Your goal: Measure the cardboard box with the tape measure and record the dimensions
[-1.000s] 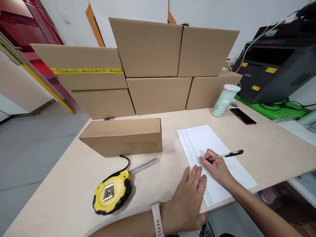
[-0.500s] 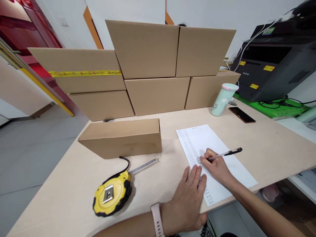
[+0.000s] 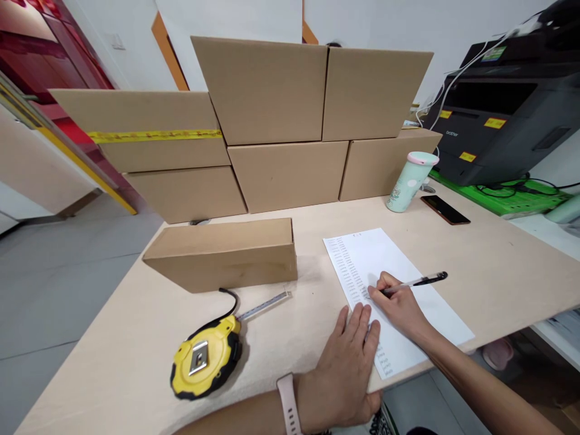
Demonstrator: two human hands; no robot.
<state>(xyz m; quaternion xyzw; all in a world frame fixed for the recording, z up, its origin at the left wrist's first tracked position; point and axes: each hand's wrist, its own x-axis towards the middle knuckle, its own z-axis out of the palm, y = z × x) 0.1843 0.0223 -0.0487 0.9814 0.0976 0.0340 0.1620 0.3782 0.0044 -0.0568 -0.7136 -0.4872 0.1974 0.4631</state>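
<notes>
A pale wooden table (image 3: 498, 266) stands before stacked cardboard boxes (image 3: 272, 121). At the left lie a yellow tape measure (image 3: 206, 356), its blade partly out, and 1 long box (image 3: 222, 254) behind it. The left hand (image 3: 347, 368) lies flat, palm down and fingers extended, on the near left edge of the printed sheet (image 3: 385, 254). Just to its right, the right hand (image 3: 401, 308) pinches a pen (image 3: 414, 282), tip on the left column, barrel pointing right. The print is too small to read. A cup (image 3: 410, 181), phone (image 3: 444, 210) and printer (image 3: 502, 121) sit farther right.
</notes>
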